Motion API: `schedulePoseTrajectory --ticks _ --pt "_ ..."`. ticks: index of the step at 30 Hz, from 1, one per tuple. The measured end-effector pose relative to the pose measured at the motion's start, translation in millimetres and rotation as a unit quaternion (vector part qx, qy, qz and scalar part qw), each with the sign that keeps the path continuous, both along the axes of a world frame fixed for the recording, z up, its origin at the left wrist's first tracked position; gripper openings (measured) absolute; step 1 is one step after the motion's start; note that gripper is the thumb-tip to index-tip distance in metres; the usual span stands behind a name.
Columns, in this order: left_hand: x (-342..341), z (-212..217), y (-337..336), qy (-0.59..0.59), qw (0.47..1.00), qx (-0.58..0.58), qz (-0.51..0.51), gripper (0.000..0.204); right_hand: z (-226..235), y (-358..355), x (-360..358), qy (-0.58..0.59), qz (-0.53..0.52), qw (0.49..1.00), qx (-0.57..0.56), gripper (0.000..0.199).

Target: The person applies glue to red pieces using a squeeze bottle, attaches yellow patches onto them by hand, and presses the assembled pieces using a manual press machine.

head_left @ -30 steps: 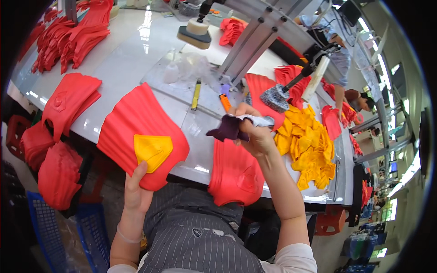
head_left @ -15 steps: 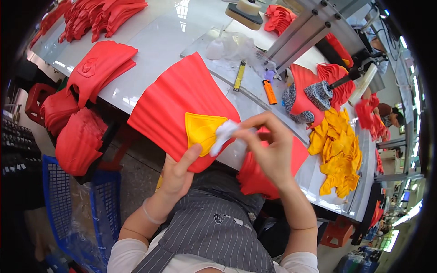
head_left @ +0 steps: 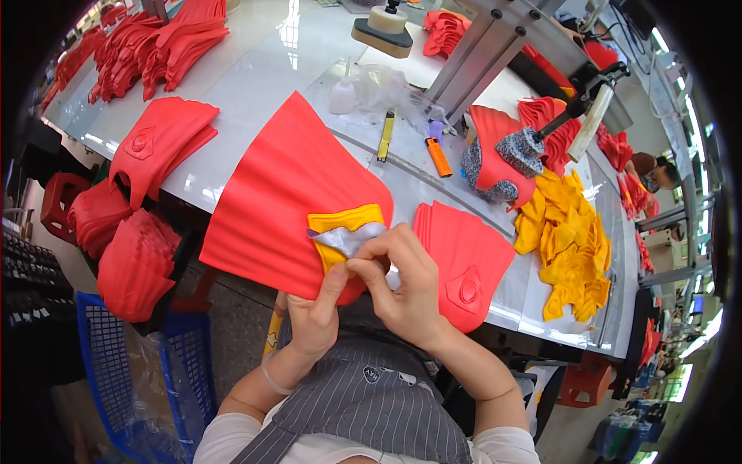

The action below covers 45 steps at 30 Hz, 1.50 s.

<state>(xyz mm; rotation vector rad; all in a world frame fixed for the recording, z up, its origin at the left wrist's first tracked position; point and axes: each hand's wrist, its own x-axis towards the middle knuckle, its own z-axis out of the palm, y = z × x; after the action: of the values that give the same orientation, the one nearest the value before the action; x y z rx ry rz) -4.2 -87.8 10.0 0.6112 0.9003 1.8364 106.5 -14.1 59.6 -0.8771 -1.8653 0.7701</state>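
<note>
Held in front of me is a flared, ribbed red sheet [head_left: 286, 193] that looks like soft rubber or foam. A small yellow piece [head_left: 349, 220] lies on its near right corner. Across the yellow piece runs a crumpled, shiny grey-white scrap of film or cloth [head_left: 352, 238]. My left hand [head_left: 315, 317] grips the near edge of the red sheet, its thumb on top beside the yellow piece. My right hand [head_left: 402, 282] has its fingers pinched at the yellow piece's near edge, close to the left thumb. The fingers partly cover the scrap's right end.
Another red sheet [head_left: 464, 263] lies by the table edge. At right are a pile of yellow pieces [head_left: 568, 240] and a clamp with speckled pads [head_left: 518, 151]. An orange lighter [head_left: 438, 157], a yellow cutter knife [head_left: 386, 135] and a small bottle [head_left: 342, 97] lie beyond. A blue basket [head_left: 116, 371] stands left.
My right hand has come down and left, toward the left thumb. The scrap now lies across the yellow piece instead of beside it. The view has shifted slightly.
</note>
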Motion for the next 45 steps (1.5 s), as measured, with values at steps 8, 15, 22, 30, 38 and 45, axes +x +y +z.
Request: schedulePoseTrajectory --ticks 8,15,22,30,38,45 --pt "1 -5 0 0.138 0.989 0.008 0.056 0.021 -3 -8 -1 0.027 0.003 1.0 0.003 0.009" --pt "1 -4 6 0.11 0.992 0.004 0.063 0.02 -6 6 -4 0.021 0.006 1.0 -0.018 0.01" --pt "-3 -6 9 0.015 1.0 0.0 0.01 0.025 0 36 6 0.084 -0.032 0.987 -0.136 0.011" --pt "-5 -7 8 -0.084 0.996 -0.01 -0.023 0.031 3 20 10 0.097 0.047 0.99 -0.097 0.013" --pt "1 -20 7 -0.029 0.999 -0.006 -0.038 0.04 -22 2 -9 -0.002 -0.004 0.999 0.051 0.015" --pt "5 -16 -2 -0.032 0.999 -0.014 -0.028 0.044 -20 7 -7 -0.043 -0.048 0.986 0.152 0.015"
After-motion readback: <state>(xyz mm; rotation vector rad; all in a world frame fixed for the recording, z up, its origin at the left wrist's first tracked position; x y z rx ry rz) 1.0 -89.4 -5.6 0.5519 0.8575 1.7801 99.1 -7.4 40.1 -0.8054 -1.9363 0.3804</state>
